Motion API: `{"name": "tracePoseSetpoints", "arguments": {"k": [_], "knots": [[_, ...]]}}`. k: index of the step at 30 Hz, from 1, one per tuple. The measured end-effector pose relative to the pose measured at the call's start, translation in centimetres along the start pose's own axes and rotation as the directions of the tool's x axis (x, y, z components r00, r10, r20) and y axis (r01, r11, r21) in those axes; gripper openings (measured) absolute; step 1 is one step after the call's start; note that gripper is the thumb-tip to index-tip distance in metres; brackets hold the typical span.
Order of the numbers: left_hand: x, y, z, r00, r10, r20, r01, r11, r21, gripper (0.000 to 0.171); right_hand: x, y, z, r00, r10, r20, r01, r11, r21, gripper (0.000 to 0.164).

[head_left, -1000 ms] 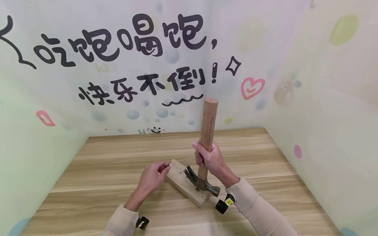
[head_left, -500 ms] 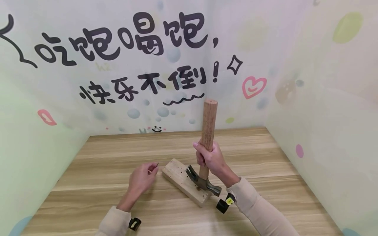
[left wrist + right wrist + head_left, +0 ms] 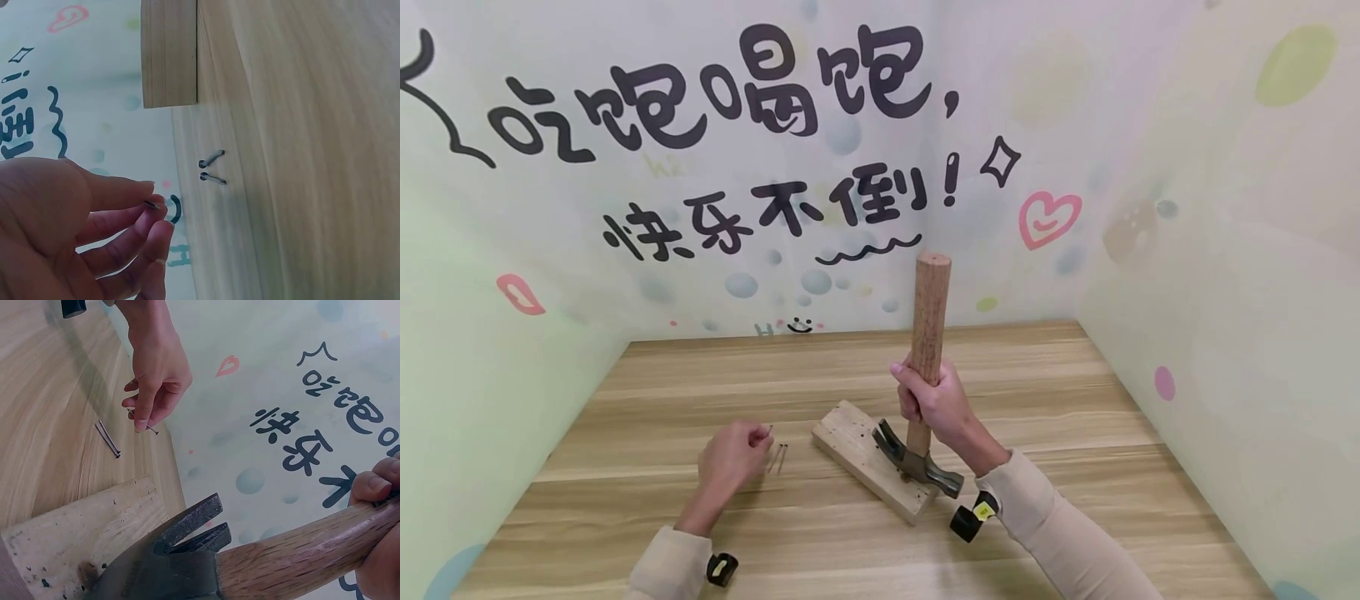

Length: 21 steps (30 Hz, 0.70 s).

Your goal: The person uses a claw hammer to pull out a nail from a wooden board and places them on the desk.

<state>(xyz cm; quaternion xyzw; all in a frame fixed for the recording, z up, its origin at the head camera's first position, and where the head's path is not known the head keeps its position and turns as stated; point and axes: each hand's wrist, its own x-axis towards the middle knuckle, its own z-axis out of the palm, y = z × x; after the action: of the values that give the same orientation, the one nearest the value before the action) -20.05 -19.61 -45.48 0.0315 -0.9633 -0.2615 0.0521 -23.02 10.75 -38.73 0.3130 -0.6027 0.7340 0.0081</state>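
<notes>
My right hand [image 3: 938, 408] grips a claw hammer [image 3: 931, 317] by its wooden handle, which points upward. The hammer's metal head is low over the near end of a small wooden block [image 3: 850, 442]; whether it touches is hard to tell. The block has several dark holes or spots on top. To its left, my left hand [image 3: 728, 457] pinches a nail [image 3: 153, 430] between thumb and fingertips. Two more nails [image 3: 214, 179] lie side by side on the table, just right of the left hand in the head view.
A wood-grain table [image 3: 647, 400] bears everything. Pale printed walls stand behind it and at both sides, with large black lettering on the back wall [image 3: 715, 183]. A black wrist camera [image 3: 722, 570] sits at the left cuff, another [image 3: 966, 523] at the right.
My left hand has moved left and slightly down, away from the block, with the nail still pinched. The two nails on the table have come into view. The right hand and hammer stay almost still.
</notes>
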Motion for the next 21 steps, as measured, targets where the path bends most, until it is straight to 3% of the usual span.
{"name": "tracePoseSetpoints", "arguments": {"k": [21], "knots": [[0.15, -0.84, 0.8, 0.998, -0.001, 0.064, -0.002, 0.999, 0.045, 0.006, -0.28, 0.52, 0.14, 1.0, -0.012, -0.004, 0.012, 1.0, 0.005, 0.031]]}}
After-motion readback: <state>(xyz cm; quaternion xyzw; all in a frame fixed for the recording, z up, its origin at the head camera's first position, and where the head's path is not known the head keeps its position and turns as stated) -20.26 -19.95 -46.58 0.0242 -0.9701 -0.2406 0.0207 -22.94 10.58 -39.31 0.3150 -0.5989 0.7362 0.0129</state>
